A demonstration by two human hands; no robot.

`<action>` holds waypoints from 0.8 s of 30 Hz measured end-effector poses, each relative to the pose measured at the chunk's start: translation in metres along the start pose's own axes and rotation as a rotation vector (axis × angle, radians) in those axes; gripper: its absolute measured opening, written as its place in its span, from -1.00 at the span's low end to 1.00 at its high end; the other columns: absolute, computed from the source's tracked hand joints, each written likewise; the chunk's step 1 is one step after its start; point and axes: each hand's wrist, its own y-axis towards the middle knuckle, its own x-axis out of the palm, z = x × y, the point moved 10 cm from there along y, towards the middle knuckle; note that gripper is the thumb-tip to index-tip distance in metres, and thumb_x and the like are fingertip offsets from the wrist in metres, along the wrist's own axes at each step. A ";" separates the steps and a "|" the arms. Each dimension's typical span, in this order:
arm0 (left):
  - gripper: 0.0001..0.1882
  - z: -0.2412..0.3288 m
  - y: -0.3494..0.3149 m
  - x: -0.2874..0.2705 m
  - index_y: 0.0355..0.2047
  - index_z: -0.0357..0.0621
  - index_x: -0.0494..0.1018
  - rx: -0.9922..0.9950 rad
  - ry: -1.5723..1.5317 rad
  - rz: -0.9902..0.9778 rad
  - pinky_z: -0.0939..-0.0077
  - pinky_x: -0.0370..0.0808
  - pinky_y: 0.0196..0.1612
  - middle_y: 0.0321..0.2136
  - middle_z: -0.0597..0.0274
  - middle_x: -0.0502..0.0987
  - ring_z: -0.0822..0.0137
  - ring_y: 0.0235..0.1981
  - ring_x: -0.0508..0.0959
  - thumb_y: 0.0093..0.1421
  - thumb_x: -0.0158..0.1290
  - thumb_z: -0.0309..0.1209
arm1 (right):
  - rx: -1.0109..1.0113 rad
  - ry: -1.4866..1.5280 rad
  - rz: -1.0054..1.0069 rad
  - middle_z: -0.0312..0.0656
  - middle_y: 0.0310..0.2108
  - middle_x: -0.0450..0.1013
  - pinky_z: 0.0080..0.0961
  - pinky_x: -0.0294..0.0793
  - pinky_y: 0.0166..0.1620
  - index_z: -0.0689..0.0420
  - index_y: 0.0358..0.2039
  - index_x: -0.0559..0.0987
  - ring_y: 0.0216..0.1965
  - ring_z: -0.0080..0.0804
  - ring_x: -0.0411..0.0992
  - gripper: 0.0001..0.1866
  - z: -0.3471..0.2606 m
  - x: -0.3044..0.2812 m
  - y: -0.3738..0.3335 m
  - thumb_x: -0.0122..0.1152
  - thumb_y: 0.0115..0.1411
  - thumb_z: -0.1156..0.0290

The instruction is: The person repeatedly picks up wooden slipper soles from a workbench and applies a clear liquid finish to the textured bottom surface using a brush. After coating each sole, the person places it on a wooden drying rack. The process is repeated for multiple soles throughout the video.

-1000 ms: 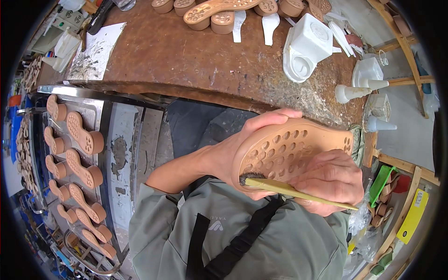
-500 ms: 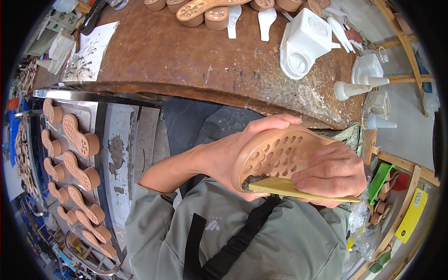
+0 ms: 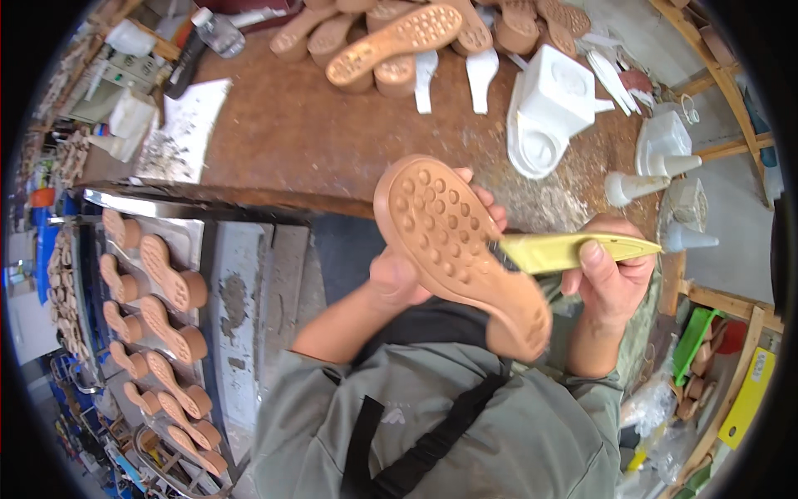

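A tan shoe sole (image 3: 445,220) with a heel and round dimples on its broad front is held up before my chest. My left hand (image 3: 401,279) is closed round it from behind, its fingertips curling over the far edge. Pinched between thumb and fingers, a flat yellow-handled brush (image 3: 544,252) is in my right hand (image 3: 611,279). The short dark bristles touch or nearly touch the right edge of the sole; the exact contact cannot be made out. Beyond, on the brown worktable (image 3: 274,137), lies a pile of similar soles (image 3: 395,41).
At left, a metal rack tray (image 3: 195,237) carries rows of tan soles. The table bears a white plastic container (image 3: 553,96), nozzle-topped bottles (image 3: 636,187) at its right edge, a stained white sheet (image 3: 187,125) and a clear bottle (image 3: 220,35). A green bin (image 3: 692,343) stands lower right.
The sole has turned from tilted on edge to facing up, its heel end now toward me. My right hand has swung the brush from the near rim to the sole's right edge.
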 end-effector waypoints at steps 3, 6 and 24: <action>-0.03 -0.003 0.000 -0.003 0.22 -0.10 0.11 -0.111 -0.079 0.177 0.09 0.31 0.15 0.12 -0.05 0.25 -0.02 0.13 0.31 -0.02 -0.02 0.32 | -0.202 -0.057 0.039 -0.14 -0.54 0.46 -0.69 0.35 -0.58 0.36 -0.34 0.49 -0.64 -0.57 0.40 -0.88 -0.007 0.015 0.004 0.19 0.15 0.57; -0.07 -0.002 -0.009 0.006 0.22 -0.08 0.13 -0.037 -0.037 0.279 0.13 0.29 0.16 0.13 0.01 0.28 0.06 0.14 0.32 0.06 -0.23 0.37 | -0.388 -0.242 -0.042 -0.12 -0.53 0.49 -0.67 0.38 -0.52 0.34 -0.33 0.52 -0.61 -0.51 0.43 -0.88 -0.022 0.041 0.006 0.23 0.09 0.62; 0.00 -0.006 -0.013 0.033 0.29 -0.18 -0.08 -0.173 -0.082 0.212 0.10 0.32 0.14 0.18 -0.22 0.14 -0.03 0.14 0.30 0.11 -0.42 0.40 | -0.622 -0.473 -0.281 -0.13 -0.58 0.49 -0.51 0.47 -0.55 0.31 -0.42 0.57 -0.63 -0.35 0.47 -0.80 -0.044 0.076 -0.017 0.36 -0.13 0.61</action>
